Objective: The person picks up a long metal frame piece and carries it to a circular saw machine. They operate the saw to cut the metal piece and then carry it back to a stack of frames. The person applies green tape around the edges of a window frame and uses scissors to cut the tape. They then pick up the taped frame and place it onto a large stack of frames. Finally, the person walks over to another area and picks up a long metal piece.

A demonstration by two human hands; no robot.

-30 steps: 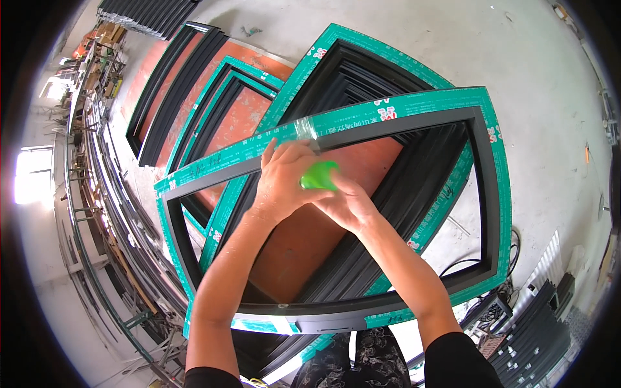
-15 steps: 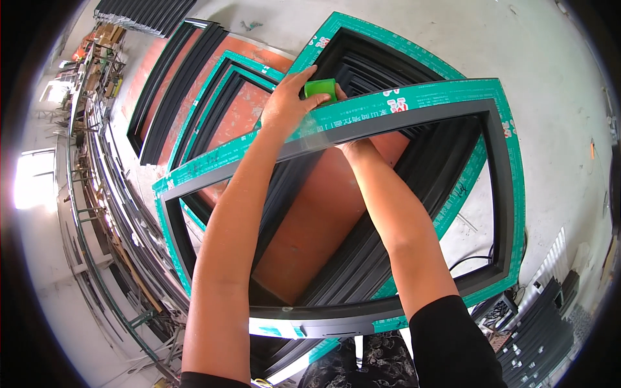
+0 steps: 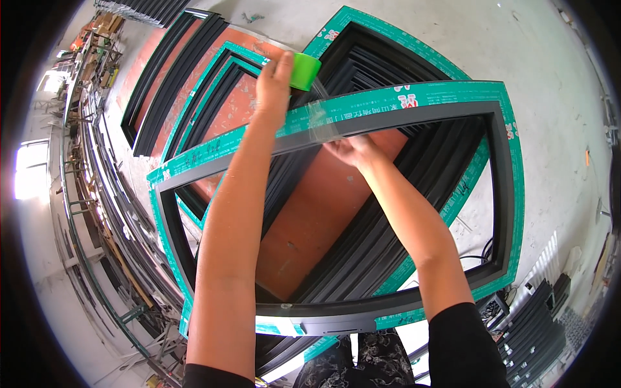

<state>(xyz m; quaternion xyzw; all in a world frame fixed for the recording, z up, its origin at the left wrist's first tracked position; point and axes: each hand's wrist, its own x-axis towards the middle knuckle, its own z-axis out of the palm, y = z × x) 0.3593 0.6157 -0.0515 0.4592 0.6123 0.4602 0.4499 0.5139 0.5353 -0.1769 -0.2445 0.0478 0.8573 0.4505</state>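
Observation:
A dark window frame (image 3: pixel 446 108), faced with green printed film, lies across my front. My left hand (image 3: pixel 274 87), above its far bar, grips a bright green roll of tape (image 3: pixel 305 71). From the roll a clear strip runs down to the bar, where clear tape (image 3: pixel 317 121) crosses the green film and dark edge. My right hand (image 3: pixel 352 150) reaches up through the frame's opening, just below that bar. Its fingers are extended near the taped spot with no object visible in them; some fingertips are hidden by the bar.
Beneath lie more green-filmed frames (image 3: pixel 414 45) and dark profiles on a reddish board (image 3: pixel 317 226). Further frames (image 3: pixel 174 77) lie at the far left. A rack of long bars (image 3: pixel 123 252) lines the left wall. Dark profiles (image 3: pixel 537 336) are stacked at the lower right.
My left hand has moved left and up with the tape roll, drawing out a clear strip. My right hand has come back from behind the far bar, and more of it shows.

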